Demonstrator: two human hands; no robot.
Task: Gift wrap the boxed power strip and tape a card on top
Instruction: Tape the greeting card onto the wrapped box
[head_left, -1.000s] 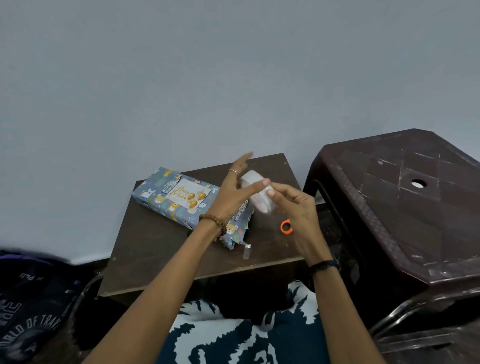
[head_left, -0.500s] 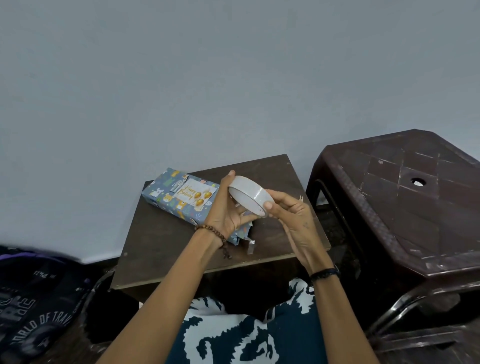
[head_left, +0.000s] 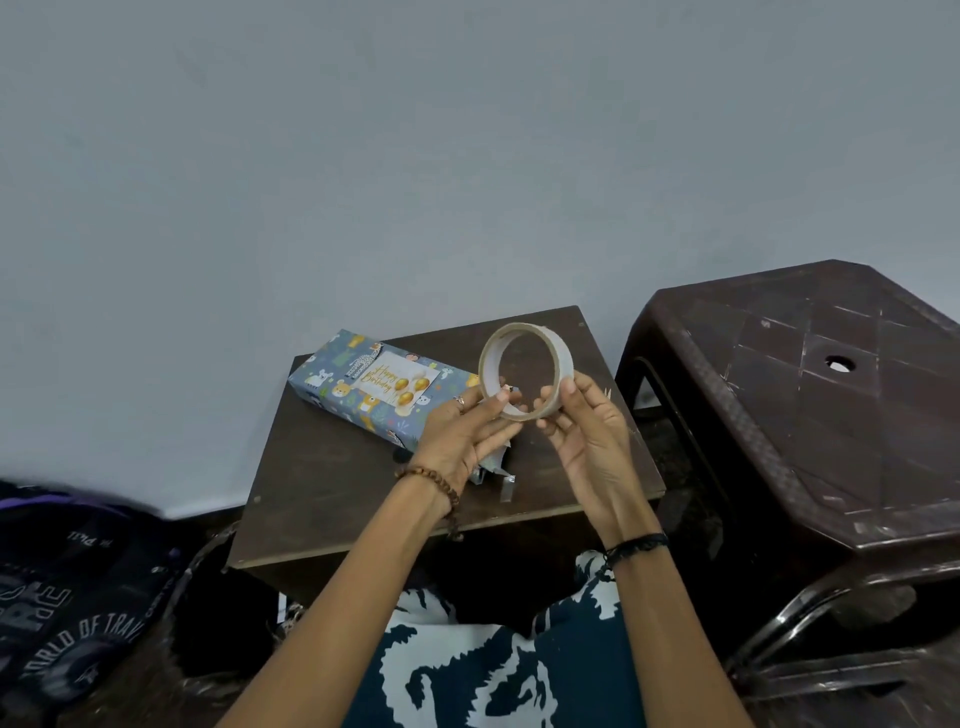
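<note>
Tape roll (head_left: 525, 370) now lifted clear above the small table (head_left: 363, 499) and turned so its open hole faces the camera, where half a second ago it sat lower and edge-on between the hands. Pinched at its lower rim from both sides: left hand (head_left: 457, 436) with thumb and forefinger curled onto the near-left rim, right hand (head_left: 587, 426) with fingertips curled onto the right rim, thumb underneath. Looks like hunting for the loose end of the tape, though no free end can be made out. Wrapped box (head_left: 363, 387) lying flat on the table behind the left hand, untouched, its near end partly hidden by that hand and showing loose, crumpled paper there. Birthday card (head_left: 397, 382) already lying on top of the box; whether any tape holds it down cannot be told. Short strip of tape (head_left: 506, 488) lying on the table just beside the box's near end. Wrapping mostly done, then; likely next a fresh piece for the card or the loose end flap.
</note>
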